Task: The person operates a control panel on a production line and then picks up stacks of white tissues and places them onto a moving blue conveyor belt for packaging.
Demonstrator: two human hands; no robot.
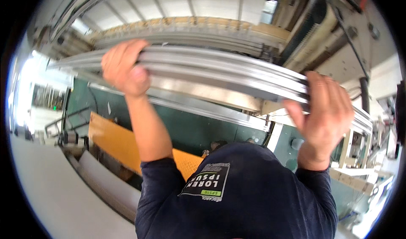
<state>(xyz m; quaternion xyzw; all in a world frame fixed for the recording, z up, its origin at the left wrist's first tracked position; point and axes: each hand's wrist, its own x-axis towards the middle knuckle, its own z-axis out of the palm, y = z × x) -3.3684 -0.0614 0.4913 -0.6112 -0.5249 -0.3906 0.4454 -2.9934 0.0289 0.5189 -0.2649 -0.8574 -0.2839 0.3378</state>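
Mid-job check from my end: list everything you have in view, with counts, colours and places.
Metal bar: one or a bundle, too blurred to tell; silver, grooved; upper middle, in both hands
Metal rail: at least 1, silver, below the bar
Panels: several, off-white, top
Machinery: many parts, beige and black, upper right
Post: 1, black, right
Board: 1, yellow-orange, left of the shirt
Flat surface: 1, whitish, lower left
Floor: 1, green, centre
Shirt: 1, dark navy with a printed patch, lower centre
Left hand: 1, bare, gripping the bar left of centre
Right hand: 1, bare, gripping the bar at right
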